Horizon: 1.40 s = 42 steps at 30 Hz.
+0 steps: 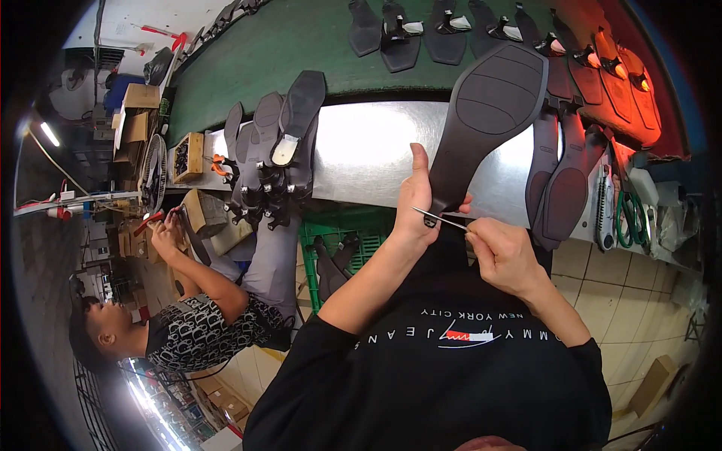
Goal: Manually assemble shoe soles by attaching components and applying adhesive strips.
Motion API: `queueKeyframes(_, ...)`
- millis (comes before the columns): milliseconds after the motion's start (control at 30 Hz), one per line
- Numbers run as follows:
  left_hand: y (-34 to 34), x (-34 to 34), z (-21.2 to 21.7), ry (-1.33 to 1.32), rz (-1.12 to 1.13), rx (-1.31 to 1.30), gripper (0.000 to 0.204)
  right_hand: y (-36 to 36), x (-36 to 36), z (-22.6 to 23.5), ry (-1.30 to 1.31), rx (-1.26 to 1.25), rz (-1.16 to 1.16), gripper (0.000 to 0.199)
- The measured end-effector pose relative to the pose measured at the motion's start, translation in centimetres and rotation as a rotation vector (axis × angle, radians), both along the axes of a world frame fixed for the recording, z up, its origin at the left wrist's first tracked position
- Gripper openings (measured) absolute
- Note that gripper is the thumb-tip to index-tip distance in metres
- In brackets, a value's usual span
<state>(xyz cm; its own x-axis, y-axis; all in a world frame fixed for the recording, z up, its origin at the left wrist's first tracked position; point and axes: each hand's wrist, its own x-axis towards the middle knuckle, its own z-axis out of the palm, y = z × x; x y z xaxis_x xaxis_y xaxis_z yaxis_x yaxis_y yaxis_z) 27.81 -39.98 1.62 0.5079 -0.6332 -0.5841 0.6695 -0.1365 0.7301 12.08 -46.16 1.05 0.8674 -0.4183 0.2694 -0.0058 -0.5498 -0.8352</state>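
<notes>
My left hand [414, 197] is closed around the narrow heel end of a black shoe sole [500, 94], its thumb up and its fingertips showing past the far side. The sole points away from me over the metal ledge, its grooved underside in view. In my right hand [505, 254] is a thin pointed metal tool [444, 219], gripped between thumb and fingers. The tool's shaft crosses the heel end beside my left palm. Whether its tip touches the sole cannot be made out.
A bare metal ledge [361, 146] runs along a green belt [248, 83] carrying several black sandals [398, 45]. Stacked sandals [301, 105] stand left; more soles [568, 184], green-handled scissors [630, 207] and a utility knife [605, 214] lie right. A co-worker [218, 316] sits left near a green crate [368, 225].
</notes>
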Motion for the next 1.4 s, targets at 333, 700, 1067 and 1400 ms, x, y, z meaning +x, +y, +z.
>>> queueKeyframes(333, 0.5, 0.0, 0.0, -0.202, 0.111, -0.266, 0.085, 0.4, 0.8, 0.0, -0.010, 0.200, -0.092, 0.004)
queueKeyframes(700, 0.0, 0.6, 1.3, 0.080, 0.215, -0.222, 0.079, 0.9, 1.4, 0.7, 0.043, 0.356, -0.082, 0.007)
queueKeyframes(1067, 0.3, 0.5, -0.7, -0.284, 0.155, -0.213, 0.072, 0.9, 1.9, 0.8, 0.037, 0.135, -0.043, 0.006)
queueKeyframes(1400, 0.2, 0.3, -0.8, -0.373, 0.080, -0.103, 0.061, 1.6, 1.2, 0.9, 0.076, 0.078, 0.011, 0.004)
